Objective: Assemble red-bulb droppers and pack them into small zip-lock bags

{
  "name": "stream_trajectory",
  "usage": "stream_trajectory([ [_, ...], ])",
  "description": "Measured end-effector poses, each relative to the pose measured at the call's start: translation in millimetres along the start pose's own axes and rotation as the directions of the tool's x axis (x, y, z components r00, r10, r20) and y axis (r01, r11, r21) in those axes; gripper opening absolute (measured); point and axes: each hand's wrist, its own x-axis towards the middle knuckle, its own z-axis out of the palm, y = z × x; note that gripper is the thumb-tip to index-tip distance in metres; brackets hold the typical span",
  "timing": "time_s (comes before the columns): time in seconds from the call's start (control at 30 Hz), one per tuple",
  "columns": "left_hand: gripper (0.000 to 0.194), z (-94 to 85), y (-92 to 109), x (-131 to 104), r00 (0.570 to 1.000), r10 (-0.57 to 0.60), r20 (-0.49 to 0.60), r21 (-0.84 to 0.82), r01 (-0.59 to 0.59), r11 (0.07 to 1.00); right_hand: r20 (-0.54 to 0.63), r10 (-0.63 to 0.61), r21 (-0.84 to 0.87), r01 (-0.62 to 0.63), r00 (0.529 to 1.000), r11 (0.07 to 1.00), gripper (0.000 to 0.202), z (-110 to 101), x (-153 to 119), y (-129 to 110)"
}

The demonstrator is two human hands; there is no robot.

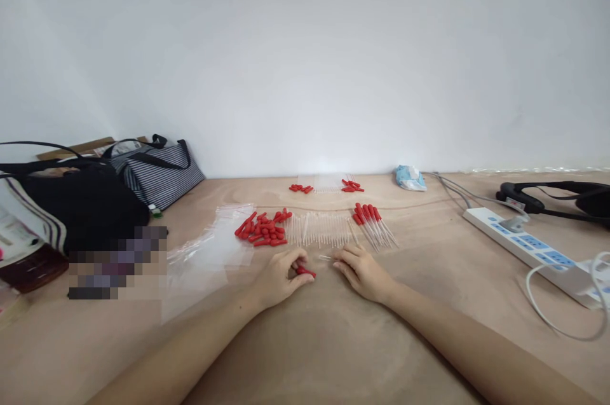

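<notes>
Bulb (pixel 305 273) in left hand (pixel 281 273) — right hand (pixel 365 270) near it.
Left fingers pinch the red bulb; right fingers curl at a clear tube (pixel 326 257) — whether gripping, I cannot tell. Beyond, on the bench (pixel 309 348), loose bulbs (pixel 271 230) lie left of 1 tube row (pixel 326 230).

- Narrow gap of table (pixel 328 335) between left hand (pixel 281 274) and right hand (pixel 366 273).
- Red pieces (pixel 265 231) and pale sticks (pixel 324 230) block straight ahead.
- Right of red-tipped sticks (pixel 373 223), I see room up to 1 power strip (pixel 517 245).
</notes>
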Motion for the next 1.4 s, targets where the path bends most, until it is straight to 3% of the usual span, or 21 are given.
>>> stream_trajectory([
  [0.23,0.016,5.5,-0.5,-0.7,0.999,0.027,-0.040,0.062,-0.024,0.998,0.030,-0.010,0.043,0.009,0.999,0.999,0.016,0.0,-1.0,-7.0],
  [0.63,0.015,6.2,9.0,-1.8,0.992,-0.128,0.012,-0.049,0.128,0.991,0.023,-0.048,0.063,0.047,0.999,0.997,0.016,-1.8,-0.9,-13.2],
  [0.87,0.018,7.5,11.1,-1.4,0.995,-0.094,0.017,-0.026,0.094,0.995,0.023,-0.078,0.041,0.077,0.997,0.996,0.021,2.0,-2.3,-12.8],
  [1.17,0.019,8.7,13.7,-5.8,0.998,-0.021,0.067,0.014,0.020,1.000,0.093,-0.191,-0.103,0.201,0.977,0.974,0.023,-10.9,2.3,-13.8],
  [1.4,0.020,9.5,16.1,-7.2,0.993,0.064,0.095,0.049,-0.069,0.996,0.087,-0.182,-0.105,0.191,0.979,0.976,0.026,-2.7,-0.7,-16.3],
])
